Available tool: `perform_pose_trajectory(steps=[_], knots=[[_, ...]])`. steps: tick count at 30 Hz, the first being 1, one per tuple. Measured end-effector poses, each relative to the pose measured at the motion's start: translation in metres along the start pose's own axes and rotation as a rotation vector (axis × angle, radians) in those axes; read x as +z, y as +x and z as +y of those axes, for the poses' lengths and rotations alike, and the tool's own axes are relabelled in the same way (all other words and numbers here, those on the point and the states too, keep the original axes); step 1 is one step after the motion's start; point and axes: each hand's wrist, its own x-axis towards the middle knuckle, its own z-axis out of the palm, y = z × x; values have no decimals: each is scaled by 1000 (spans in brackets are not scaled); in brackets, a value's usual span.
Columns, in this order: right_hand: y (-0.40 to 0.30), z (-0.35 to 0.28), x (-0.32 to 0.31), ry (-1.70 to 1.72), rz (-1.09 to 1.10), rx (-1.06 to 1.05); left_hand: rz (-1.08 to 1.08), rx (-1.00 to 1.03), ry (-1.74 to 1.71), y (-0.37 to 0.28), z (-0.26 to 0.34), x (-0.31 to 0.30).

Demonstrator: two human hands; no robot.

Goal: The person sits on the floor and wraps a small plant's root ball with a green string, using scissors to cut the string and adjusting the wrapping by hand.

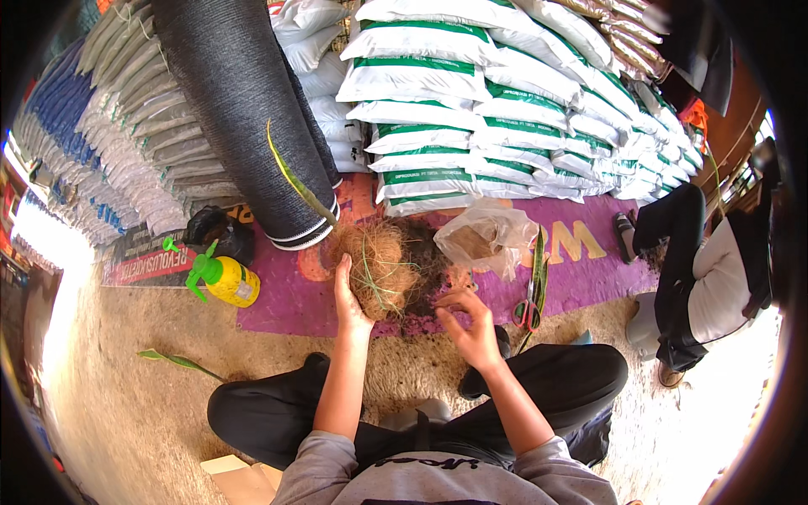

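My left hand [353, 297] holds a ball of brown coconut fibre [377, 268] from its left side. Green string [377, 278] crosses the ball in several strands. A long snake plant leaf [297, 180] with yellow edges rises from the top of the ball, leaning up and left. To the right, my right hand [468, 325] hovers apart from the ball with curled fingers; whether a thin strand is between the fingertips cannot be made out. Dark soil [431, 271] lies spread beneath, on a purple printed banner [284, 306]. Beyond my right hand sits a clear plastic bag [486, 237] with brown material inside.
Scissors [526, 314] and snake plant leaves [540, 271] lie at right, another leaf [180, 362] at left. A yellow spray bottle [233, 281] stands beside a black plastic bag [221, 230]. A black mesh roll [246, 113] and stacked white sacks [429, 126] rise behind. Another person [713, 271] sits at right.
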Motion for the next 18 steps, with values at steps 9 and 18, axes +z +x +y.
perform_pose_trajectory(steps=[9,18], knots=[[23,-34,48,-282,110,-177,230,91,251,18,-17,-36],[15,-37,45,133,-63,26,150,97,101,12,-4,-24]])
